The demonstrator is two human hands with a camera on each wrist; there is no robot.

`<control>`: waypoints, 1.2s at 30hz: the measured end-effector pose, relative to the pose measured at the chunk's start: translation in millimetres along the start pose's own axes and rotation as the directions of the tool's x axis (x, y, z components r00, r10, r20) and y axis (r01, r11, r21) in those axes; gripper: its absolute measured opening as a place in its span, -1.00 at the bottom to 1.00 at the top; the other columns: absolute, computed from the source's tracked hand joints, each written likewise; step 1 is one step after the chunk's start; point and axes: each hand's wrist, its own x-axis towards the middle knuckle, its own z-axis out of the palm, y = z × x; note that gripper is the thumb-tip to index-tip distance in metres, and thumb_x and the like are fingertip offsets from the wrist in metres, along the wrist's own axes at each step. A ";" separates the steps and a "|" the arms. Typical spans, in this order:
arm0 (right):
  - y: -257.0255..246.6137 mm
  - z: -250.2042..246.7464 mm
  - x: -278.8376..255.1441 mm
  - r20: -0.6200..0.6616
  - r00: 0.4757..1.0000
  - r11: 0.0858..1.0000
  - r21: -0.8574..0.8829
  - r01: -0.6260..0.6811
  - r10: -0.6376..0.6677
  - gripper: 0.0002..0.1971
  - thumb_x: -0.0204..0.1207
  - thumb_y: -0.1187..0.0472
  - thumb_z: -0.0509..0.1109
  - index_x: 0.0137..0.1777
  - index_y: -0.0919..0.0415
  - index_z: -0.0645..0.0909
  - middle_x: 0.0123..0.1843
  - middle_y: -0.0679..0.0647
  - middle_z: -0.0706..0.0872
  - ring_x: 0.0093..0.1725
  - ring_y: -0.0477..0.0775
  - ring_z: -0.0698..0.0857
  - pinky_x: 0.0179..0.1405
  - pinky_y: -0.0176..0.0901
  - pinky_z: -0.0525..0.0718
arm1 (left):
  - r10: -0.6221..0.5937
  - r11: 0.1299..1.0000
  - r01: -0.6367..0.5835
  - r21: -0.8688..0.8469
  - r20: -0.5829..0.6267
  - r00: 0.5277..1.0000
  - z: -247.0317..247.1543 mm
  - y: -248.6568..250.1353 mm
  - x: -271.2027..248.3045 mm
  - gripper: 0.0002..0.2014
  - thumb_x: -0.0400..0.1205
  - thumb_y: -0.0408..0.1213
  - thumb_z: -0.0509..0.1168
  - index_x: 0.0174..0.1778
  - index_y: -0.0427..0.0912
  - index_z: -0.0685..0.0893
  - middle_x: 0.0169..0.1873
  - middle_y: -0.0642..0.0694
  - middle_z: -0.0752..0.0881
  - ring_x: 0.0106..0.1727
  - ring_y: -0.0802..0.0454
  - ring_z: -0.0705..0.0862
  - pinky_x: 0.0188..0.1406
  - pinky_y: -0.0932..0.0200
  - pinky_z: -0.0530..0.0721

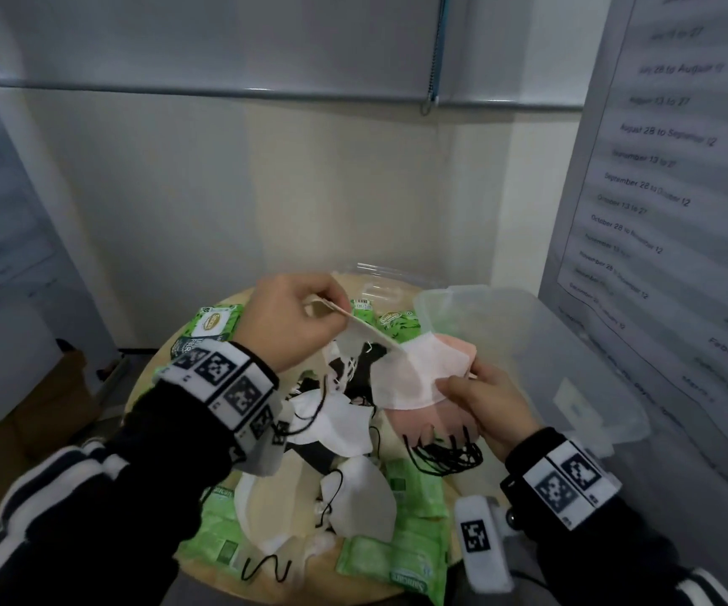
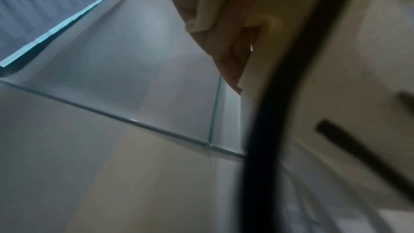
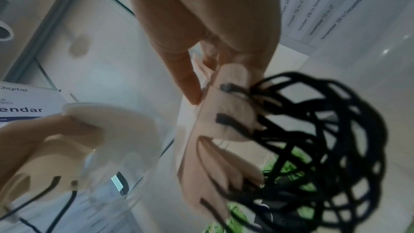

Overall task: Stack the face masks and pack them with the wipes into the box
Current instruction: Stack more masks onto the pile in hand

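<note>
My left hand (image 1: 331, 307) pinches the top edge of a cream face mask (image 1: 364, 330) and holds it up over the table; its fingers (image 2: 233, 56) show on the mask (image 2: 313, 59), with a black ear loop (image 2: 266, 112) hanging in front. My right hand (image 1: 458, 387) grips a stack of pink and white masks (image 1: 406, 378), thumb (image 3: 186, 81) on the stack (image 3: 212, 130), tangled black loops (image 3: 313, 148) dangling. The cream mask's lower corner meets this stack. Loose white masks (image 1: 340, 426) lie below. Green wipes packs (image 1: 217, 323) ring the pile. The clear box (image 1: 454, 295) stands at the right.
A small round wooden table (image 1: 309, 579) carries everything. More wipes packs (image 1: 392, 562) lie at its front edge. A clear lid (image 1: 375, 279) lies at the back by the wall. A board with printed dates (image 1: 659, 168) stands close on the right.
</note>
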 end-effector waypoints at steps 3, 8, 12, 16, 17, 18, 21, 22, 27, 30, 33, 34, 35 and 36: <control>-0.1 -4.7 -0.3 -0.026 1.000 0.999 0.034 -0.007 0.008 -0.61 0.49 0.57 0.29 0.26 0.22 0.56 -0.06 0.21 0.75 -0.24 0.13 0.74 -0.46 -0.22 0.72 | 0.027 0.998 -0.029 0.061 0.039 0.999 -14.9 2.6 6.9 -0.87 0.25 -0.14 0.21 -0.38 -0.03 0.64 -0.51 0.01 0.62 -0.54 0.14 0.44 -0.48 0.30 0.43; 2.2 6.7 -3.9 0.120 0.991 0.998 -0.044 -0.051 0.056 -0.63 0.42 0.56 0.38 0.21 0.33 0.65 -0.19 0.19 0.83 -0.33 0.08 0.79 -0.33 -0.17 0.77 | 0.075 0.898 -0.259 0.355 0.456 0.887 -4.1 12.0 11.4 -0.82 0.26 -0.10 0.14 -0.28 0.14 0.59 -0.49 0.03 0.56 -0.36 0.02 0.53 -0.28 0.21 0.55; -1.7 16.8 -10.2 0.279 0.956 0.994 -0.084 -0.064 0.085 -0.71 0.42 0.56 0.39 0.10 0.34 0.70 -0.12 0.24 0.82 -0.27 0.09 0.78 -0.20 -0.13 0.78 | 0.055 0.777 -0.450 0.441 0.664 0.746 18.1 19.1 9.1 -0.57 0.26 -0.01 0.15 0.03 0.10 0.68 -0.15 0.04 0.73 -0.08 0.00 0.63 -0.10 0.16 0.58; -6.1 17.7 -13.7 0.351 0.934 0.993 -0.118 -0.018 0.059 -0.79 0.34 0.48 0.50 -0.03 0.34 0.71 -0.20 0.24 0.73 -0.36 0.01 0.70 -0.34 -0.25 0.68 | 0.091 0.849 -0.411 0.331 0.675 0.732 25.8 20.7 6.5 -0.64 0.27 -0.06 0.22 -0.04 0.11 0.71 -0.20 0.10 0.73 -0.14 0.07 0.62 -0.14 0.19 0.59; -6.5 17.5 -13.9 0.358 0.932 0.992 -0.124 -0.007 0.051 -0.75 0.27 0.40 0.52 -0.02 0.37 0.69 -0.17 0.26 0.70 -0.33 0.05 0.67 -0.34 -0.23 0.65 | 0.099 0.878 -0.381 0.290 0.668 0.737 26.4 19.3 6.9 -0.65 0.28 -0.08 0.23 -0.04 0.12 0.73 -0.23 0.13 0.72 -0.18 0.12 0.61 -0.14 0.22 0.59; -7.1 16.9 -14.2 0.369 0.928 0.992 -0.128 -0.004 0.051 -0.69 0.24 0.34 0.49 0.01 0.39 0.68 -0.15 0.27 0.68 -0.31 0.07 0.65 -0.34 -0.23 0.63 | 0.104 0.899 -0.354 0.258 0.659 0.745 26.6 18.2 7.1 -0.67 0.31 -0.09 0.26 -0.03 0.12 0.73 -0.25 0.15 0.70 -0.19 0.15 0.60 -0.14 0.23 0.59; -7.5 14.7 -15.1 0.415 0.909 0.998 -0.064 -0.011 0.037 -0.70 0.29 0.40 0.44 0.06 0.32 0.69 -0.20 0.12 0.79 -0.32 -0.03 0.73 -0.37 -0.30 0.67 | 0.111 0.929 -0.298 0.218 0.603 0.790 27.4 12.0 7.8 -0.69 0.30 -0.06 0.29 -0.05 0.12 0.73 -0.23 0.12 0.73 -0.15 0.12 0.67 -0.09 0.11 0.66; -7.2 14.1 -15.6 0.422 0.906 0.999 -0.043 -0.011 0.028 -0.69 0.31 0.44 0.44 0.08 0.29 0.69 -0.21 0.09 0.81 -0.33 -0.06 0.75 -0.37 -0.32 0.68 | 0.112 0.936 -0.282 0.211 0.581 0.806 27.2 9.4 7.8 -0.68 0.30 -0.06 0.31 -0.03 0.10 0.72 -0.21 0.13 0.73 -0.12 0.12 0.68 -0.07 0.07 0.67; -2.2 13.7 -14.6 0.406 0.914 1.000 -0.008 0.006 -0.002 -0.69 0.39 0.52 0.41 0.09 0.25 0.70 -0.09 0.16 0.83 -0.20 -0.02 0.79 -0.21 -0.27 0.74 | 0.136 0.943 -0.276 0.186 0.543 0.829 26.1 -2.8 3.7 -0.59 0.38 0.01 0.41 0.16 0.08 0.69 -0.02 0.22 0.69 0.05 0.21 0.63 0.12 0.09 0.60; -2.2 14.2 -14.9 0.393 0.920 1.000 -0.002 0.006 -0.005 -0.67 0.36 0.44 0.41 0.15 0.32 0.69 -0.01 0.25 0.81 -0.15 0.03 0.79 -0.08 -0.21 0.75 | 0.114 0.962 -0.229 0.147 0.544 0.831 25.2 -8.1 2.1 -0.57 0.34 0.06 0.47 0.13 0.10 0.72 -0.12 0.32 0.63 0.01 0.29 0.60 0.12 0.16 0.58; -1.5 15.4 -14.8 0.388 0.922 1.000 -0.025 0.010 0.001 -0.66 0.38 0.44 0.47 0.18 0.37 0.68 0.02 0.29 0.79 -0.14 0.06 0.79 -0.08 -0.18 0.75 | 0.089 0.976 -0.183 0.120 0.549 0.831 24.2 -8.4 2.9 -0.59 0.29 0.02 0.55 0.06 0.10 0.74 -0.18 0.32 0.65 -0.04 0.27 0.63 0.08 0.20 0.58; -1.8 16.0 -15.1 0.389 0.921 0.999 -0.032 0.011 0.002 -0.65 0.34 0.41 0.51 0.16 0.35 0.69 0.00 0.27 0.80 -0.14 0.07 0.79 -0.08 -0.17 0.75 | 0.075 0.979 -0.167 0.119 0.550 0.831 24.3 -7.7 3.3 -0.62 0.30 -0.03 0.58 0.03 0.09 0.74 -0.20 0.31 0.65 -0.07 0.28 0.62 0.05 0.21 0.58; -1.8 16.3 -15.3 0.388 0.921 0.999 -0.037 0.011 0.004 -0.64 0.30 0.37 0.54 0.13 0.33 0.70 -0.02 0.26 0.81 -0.15 0.07 0.79 -0.09 -0.16 0.75 | 0.063 0.982 -0.151 0.115 0.550 0.833 25.0 -7.3 3.4 -0.64 0.31 -0.08 0.60 0.01 0.07 0.74 -0.24 0.30 0.64 -0.10 0.29 0.62 0.02 0.23 0.58; -2.3 16.7 -15.5 0.385 0.923 0.999 -0.044 0.008 0.010 -0.64 0.27 0.34 0.55 0.11 0.31 0.71 -0.03 0.25 0.81 -0.16 0.08 0.79 -0.09 -0.15 0.75 | 0.056 0.984 -0.138 0.108 0.552 0.832 25.6 -6.2 3.3 -0.66 0.31 -0.11 0.60 -0.02 0.04 0.73 -0.27 0.29 0.64 -0.13 0.30 0.62 0.00 0.24 0.58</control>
